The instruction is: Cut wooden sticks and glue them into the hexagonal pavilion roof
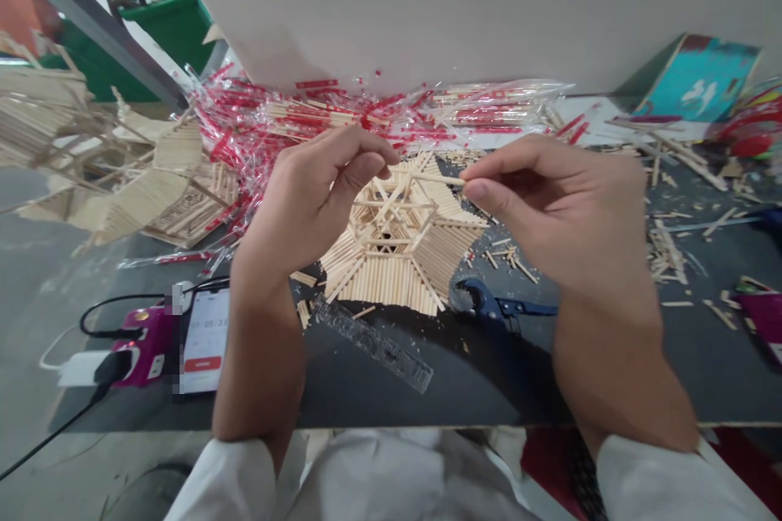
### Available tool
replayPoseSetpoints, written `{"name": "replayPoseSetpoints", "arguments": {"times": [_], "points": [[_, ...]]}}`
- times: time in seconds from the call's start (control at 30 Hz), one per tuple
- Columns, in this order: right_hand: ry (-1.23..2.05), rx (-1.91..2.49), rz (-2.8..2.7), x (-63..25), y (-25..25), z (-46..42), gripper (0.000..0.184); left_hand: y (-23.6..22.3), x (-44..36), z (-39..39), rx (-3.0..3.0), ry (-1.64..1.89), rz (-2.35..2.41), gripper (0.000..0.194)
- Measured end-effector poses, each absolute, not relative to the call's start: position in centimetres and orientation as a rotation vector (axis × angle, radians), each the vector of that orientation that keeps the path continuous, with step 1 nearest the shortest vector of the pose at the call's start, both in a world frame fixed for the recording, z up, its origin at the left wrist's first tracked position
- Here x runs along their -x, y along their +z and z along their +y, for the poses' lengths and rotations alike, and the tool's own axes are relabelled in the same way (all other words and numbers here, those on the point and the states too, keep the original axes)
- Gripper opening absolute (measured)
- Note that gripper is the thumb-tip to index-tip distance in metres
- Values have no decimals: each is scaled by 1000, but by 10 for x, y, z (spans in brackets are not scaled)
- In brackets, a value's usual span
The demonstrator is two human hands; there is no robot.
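Note:
My right hand (543,195) pinches one end of a thin wooden stick (441,178) between thumb and forefinger. The stick's other end points left, over the upper frame of a model roof (397,281) built from rows of similar sticks. My left hand (318,195) is closed at the model's upper left, thumb and fingertips brought together; what they hold, if anything, cannot be made out. The model's roof flares outward around an open frame of crossed sticks. Part of its left side is hidden behind my left hand.
A clear ruler (379,346) and a blue pipe cutter (494,301) lie before the model. Wrapped sticks (366,110) are heaped behind it. Stick offcuts (513,260) are strewn to the right. A phone (206,334) and a purple power strip (143,350) sit left, below another stick model (140,171).

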State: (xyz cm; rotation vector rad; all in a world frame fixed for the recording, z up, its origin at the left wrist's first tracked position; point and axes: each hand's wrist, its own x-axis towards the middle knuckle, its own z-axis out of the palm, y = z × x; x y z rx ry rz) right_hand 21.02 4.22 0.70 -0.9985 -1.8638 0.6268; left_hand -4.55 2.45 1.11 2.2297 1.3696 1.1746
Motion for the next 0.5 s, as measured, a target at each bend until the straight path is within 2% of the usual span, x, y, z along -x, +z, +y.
{"name": "replayPoseSetpoints", "arguments": {"times": [0.17,0.3,0.43,0.5], "points": [[664,999,-1868,-210,7,42,10,6,34,24,-2139,1261,1108,34],[659,1005,-1884,-212,5,43,14,5,28,23,-2183,1394,1264,3],[636,1033,-1861,-216,4,46,12,11,45,20,-2111,1447,1470,3],[618,1058,-1875,-218,4,47,9,12,62,21,-2067,1543,1642,8]]}}
